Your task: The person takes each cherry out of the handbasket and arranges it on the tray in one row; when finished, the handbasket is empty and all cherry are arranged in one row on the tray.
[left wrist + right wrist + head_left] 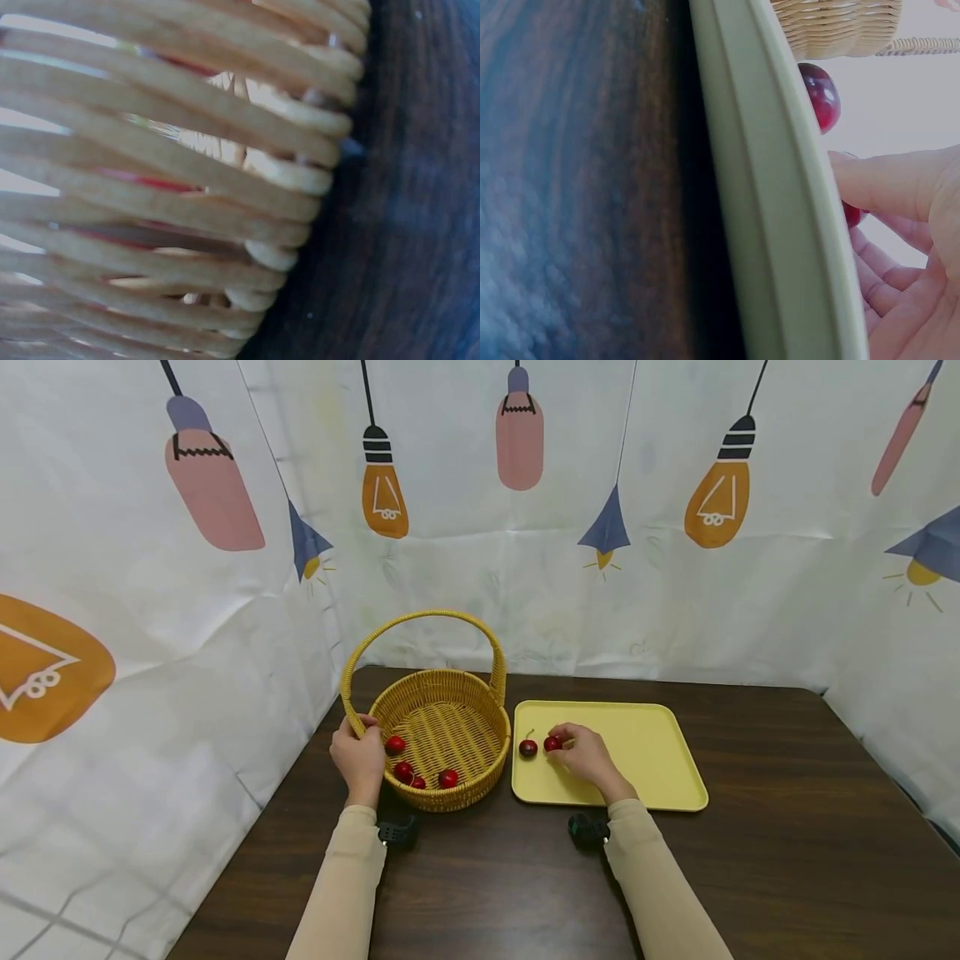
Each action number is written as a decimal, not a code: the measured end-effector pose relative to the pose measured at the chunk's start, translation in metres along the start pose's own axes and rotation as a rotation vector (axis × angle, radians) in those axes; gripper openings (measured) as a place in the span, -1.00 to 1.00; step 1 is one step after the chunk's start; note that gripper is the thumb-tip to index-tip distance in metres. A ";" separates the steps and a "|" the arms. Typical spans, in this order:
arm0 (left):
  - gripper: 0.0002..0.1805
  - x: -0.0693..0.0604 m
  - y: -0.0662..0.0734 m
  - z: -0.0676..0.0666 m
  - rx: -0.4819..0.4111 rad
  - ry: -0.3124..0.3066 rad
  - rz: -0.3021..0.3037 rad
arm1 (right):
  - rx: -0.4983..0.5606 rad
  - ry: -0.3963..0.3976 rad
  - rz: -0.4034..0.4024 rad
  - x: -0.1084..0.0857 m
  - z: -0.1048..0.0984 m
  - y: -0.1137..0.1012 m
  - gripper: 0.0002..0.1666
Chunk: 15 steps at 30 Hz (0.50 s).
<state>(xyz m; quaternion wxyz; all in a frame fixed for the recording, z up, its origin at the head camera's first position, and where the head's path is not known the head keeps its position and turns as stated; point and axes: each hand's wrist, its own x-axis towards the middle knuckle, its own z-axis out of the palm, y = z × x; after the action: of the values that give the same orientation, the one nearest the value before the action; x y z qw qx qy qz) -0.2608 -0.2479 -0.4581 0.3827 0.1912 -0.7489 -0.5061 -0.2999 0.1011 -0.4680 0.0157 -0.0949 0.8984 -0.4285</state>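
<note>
My left hand [358,762] holds the left rim of a yellow wicker basket [457,797], by the foot of its arched handle. Several red cherries [447,778] lie inside, toward the near left side. In the left wrist view only the woven basket wall [172,195] shows, blurred, with red glimpsed through the gaps. Over the yellow tray [645,756], my right hand [588,758] pinches a dark red cherry [552,743] between thumb and fingers. Another cherry [528,748], stem up, sits on the tray just left of it. The thumb partly hides the pinched cherry [853,215] in the right wrist view.
Basket and tray stand side by side on a dark wooden table [787,793], a narrow gap between them. The tray has a low raised rim. The basket's tall handle [431,613] arches above its far side. A white printed cloth [480,577] hangs behind and at both sides.
</note>
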 end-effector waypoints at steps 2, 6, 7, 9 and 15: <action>-0.85 0.000 0.000 0.000 0.000 0.001 0.002 | -0.011 -0.006 -0.006 0.000 0.000 0.000 -0.63; -0.86 0.000 -0.001 0.000 0.001 0.004 0.002 | -0.029 -0.014 -0.015 0.002 0.002 0.002 -0.63; -0.86 0.000 0.000 0.000 0.002 0.004 0.002 | -0.033 -0.017 -0.017 0.002 0.002 0.002 -0.63; -0.86 0.000 0.000 0.000 0.000 0.004 0.003 | -0.036 -0.021 -0.017 0.002 0.002 0.002 -0.63; -0.86 -0.001 0.001 0.000 -0.011 0.006 0.010 | -0.045 -0.048 -0.023 0.001 0.002 0.002 -0.60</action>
<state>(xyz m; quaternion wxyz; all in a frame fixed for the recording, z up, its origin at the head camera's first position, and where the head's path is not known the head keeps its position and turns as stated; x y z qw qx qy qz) -0.2602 -0.2473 -0.4576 0.3884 0.1868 -0.7460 -0.5077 -0.3007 0.1009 -0.4704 0.0303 -0.1157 0.9061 -0.4059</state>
